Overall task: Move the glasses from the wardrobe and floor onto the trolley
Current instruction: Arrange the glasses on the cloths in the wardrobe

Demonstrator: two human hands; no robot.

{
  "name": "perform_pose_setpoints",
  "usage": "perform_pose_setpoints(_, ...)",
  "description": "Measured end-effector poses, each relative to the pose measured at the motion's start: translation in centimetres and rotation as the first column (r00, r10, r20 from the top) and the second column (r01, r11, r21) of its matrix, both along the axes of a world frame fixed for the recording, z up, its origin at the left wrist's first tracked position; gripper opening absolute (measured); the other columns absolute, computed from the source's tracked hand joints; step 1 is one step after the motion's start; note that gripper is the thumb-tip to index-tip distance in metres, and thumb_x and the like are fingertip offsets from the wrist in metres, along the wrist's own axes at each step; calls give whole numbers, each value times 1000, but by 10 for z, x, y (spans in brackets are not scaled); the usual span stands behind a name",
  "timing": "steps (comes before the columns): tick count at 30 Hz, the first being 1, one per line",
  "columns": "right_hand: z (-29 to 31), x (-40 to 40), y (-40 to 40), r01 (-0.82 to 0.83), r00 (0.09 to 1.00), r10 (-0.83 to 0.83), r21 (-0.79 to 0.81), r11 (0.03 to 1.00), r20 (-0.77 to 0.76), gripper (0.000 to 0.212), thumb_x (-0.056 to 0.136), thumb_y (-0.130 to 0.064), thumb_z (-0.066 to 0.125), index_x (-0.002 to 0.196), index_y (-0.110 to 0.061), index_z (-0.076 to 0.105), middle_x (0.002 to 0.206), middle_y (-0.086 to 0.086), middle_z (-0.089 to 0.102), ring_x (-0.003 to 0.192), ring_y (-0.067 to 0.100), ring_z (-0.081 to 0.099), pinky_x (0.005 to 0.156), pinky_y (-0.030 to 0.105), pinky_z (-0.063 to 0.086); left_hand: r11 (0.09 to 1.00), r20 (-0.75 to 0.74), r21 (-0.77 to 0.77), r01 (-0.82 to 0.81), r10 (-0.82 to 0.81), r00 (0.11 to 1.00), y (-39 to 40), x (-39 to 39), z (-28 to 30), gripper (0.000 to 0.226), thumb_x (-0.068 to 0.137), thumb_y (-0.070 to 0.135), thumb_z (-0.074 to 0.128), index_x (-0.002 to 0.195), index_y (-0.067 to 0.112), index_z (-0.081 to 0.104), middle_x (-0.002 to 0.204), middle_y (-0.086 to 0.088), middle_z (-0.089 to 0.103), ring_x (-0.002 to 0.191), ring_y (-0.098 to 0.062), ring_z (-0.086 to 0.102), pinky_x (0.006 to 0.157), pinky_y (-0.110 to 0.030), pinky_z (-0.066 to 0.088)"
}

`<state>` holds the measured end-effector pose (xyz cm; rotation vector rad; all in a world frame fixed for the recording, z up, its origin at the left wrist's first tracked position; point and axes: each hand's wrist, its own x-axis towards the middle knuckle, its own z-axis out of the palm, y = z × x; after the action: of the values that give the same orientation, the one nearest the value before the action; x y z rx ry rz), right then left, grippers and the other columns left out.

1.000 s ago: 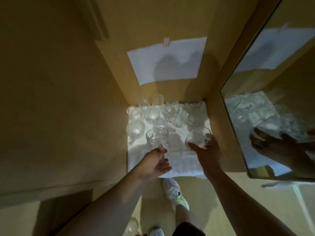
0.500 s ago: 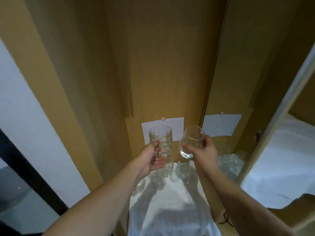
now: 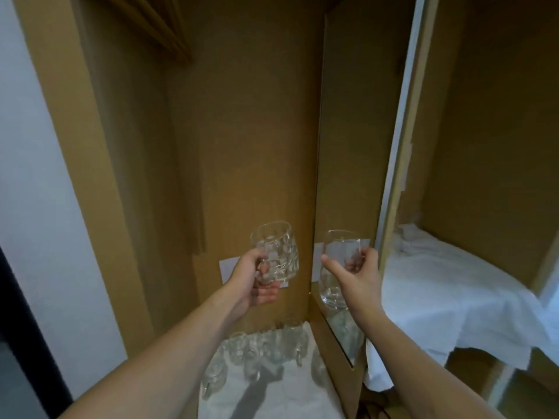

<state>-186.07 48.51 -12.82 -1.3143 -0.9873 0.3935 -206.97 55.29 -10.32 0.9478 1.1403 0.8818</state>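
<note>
My left hand [image 3: 252, 281] grips a dimpled glass mug [image 3: 276, 252] by its handle, raised in front of the wardrobe's back panel. My right hand [image 3: 358, 275] holds a smooth rounded glass [image 3: 335, 261] around its side, at the same height, in front of the mirror edge. Below them several more clear glasses [image 3: 260, 352] stand on a white cloth [image 3: 272, 397] on the wardrobe floor. The trolley is out of sight.
The wooden wardrobe side wall [image 3: 99, 146] is on the left, a mirrored door [image 3: 354, 146] stands right of centre. Further right, a shelf is covered by a white towel [image 3: 447, 297]. A white paper sheet [image 3: 227, 270] is taped to the back panel.
Both hands have lifted their glasses off the cloth and raised them; my view has tilted up from the wardrobe floor, and the hands have drifted slightly apart.
</note>
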Motion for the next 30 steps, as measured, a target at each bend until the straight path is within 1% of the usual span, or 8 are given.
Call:
perform_pose_setpoints(2,4,17,-11,8,1000,-8,5,1000,2,60,68,-46,90,105,-27,48,91,2,47,81,18,52,76,36,49,1000,-16,26,13,-12,1000,-8,14,6,53,90,43,51,41,20,50,80,-21,73,57,-25,68,57,-32,59)
perform_pose_setpoints(5,11,48,-26,17,1000,-17,-13,1000,1,60,69,-44,90,104,-19,49,88,3,48,78,18,51,72,34,49,998,-28,54,35,-33,999,-22,42,14,52,88,41,51,40,21,50,82,-22,75,58,-26,69,55,-32,58)
perform_pose_setpoints(11,17,119,-61,30,1000,-30,-44,999,-3,60,63,-53,88,95,-25,47,89,0,49,79,18,53,70,30,46,996,-33,46,80,-79,996,-53,107,23,47,86,42,50,44,21,50,86,-25,75,60,-27,69,57,-33,58)
perform_pose_setpoints(15,17,168,-84,38,999,-39,-39,999,-24,57,66,-48,90,96,-24,48,90,-2,50,81,15,53,72,27,44,995,-40,41,93,-92,995,-74,154,22,44,83,41,52,44,20,50,83,-26,73,56,-28,68,56,-32,57)
perform_pose_setpoints(19,9,211,-107,67,997,-69,-47,997,-27,61,56,-62,85,93,-30,47,88,-5,49,79,13,53,69,27,44,992,-40,27,122,-121,992,-93,200,18,44,81,40,52,43,19,47,82,-28,72,56,-29,67,56,-32,58)
perform_pose_setpoints(22,3,243,-123,109,993,-112,-71,991,-39,65,50,-66,83,92,-33,47,90,-5,53,80,12,55,67,25,42,989,-30,16,147,-147,989,-105,237,12,44,82,39,51,45,18,48,85,-31,72,57,-30,67,56,-34,56)
perform_pose_setpoints(27,-2,295,-142,99,992,-106,-105,990,-68,67,50,-64,84,96,-32,47,94,-6,52,87,11,55,70,24,42,984,-57,-7,178,-178,982,-117,296,4,47,87,42,52,46,18,51,88,-31,73,59,-31,70,53,-34,57)
perform_pose_setpoints(30,-5,319,-150,119,990,-127,-129,985,-58,61,59,-56,88,98,-32,47,96,-6,53,90,10,55,71,25,43,984,-81,-25,179,-181,980,-118,324,-1,47,87,43,53,48,17,52,87,-30,73,61,-32,71,54,-35,58)
